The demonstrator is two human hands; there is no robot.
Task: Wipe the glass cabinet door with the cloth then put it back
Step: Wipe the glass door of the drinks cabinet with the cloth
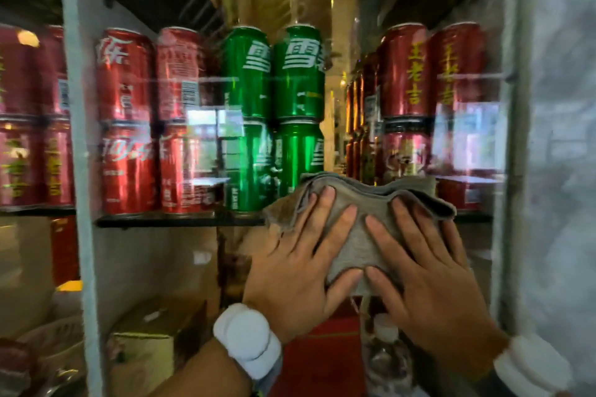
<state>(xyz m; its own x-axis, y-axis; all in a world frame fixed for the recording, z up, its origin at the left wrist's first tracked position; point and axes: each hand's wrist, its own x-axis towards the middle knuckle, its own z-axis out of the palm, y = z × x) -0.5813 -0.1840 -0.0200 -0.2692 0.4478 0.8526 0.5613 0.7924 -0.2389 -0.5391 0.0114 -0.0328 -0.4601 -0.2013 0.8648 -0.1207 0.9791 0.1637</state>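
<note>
Both hands press a folded grey cloth (356, 229) flat against the glass cabinet door (338, 51), low and right of the pane's middle, level with the front edge of the dark shelf (180, 220) behind the glass. The left hand (296, 264) lies on the cloth's left half with fingers stretched out and spread, thumb tucked under the cloth's lower edge. The right hand (429, 271) lies on the right half in the same way, fingers extended and splayed, thumb at the lower edge close to the left thumb. Neither hand closes round the cloth; the palms and fingers hold it to the glass. The cloth's upper edge bunches into a ridge of folds above the fingertips, and its left corner droops past the left hand. A white band (246, 337) sits on the left wrist and another white band (529, 364) on the right wrist.

Behind the glass, on the shelf, stand stacked drink cans: red cola cans (127, 119) toward the left edge, green cans (298, 74) in the middle, and red cans with yellow characters (408, 74) toward the right edge. The pale door frame (75, 138) runs upright at the left. Below the shelf sits what looks like a cardboard box (151, 338), though blur and reflections make it hard to read.
</note>
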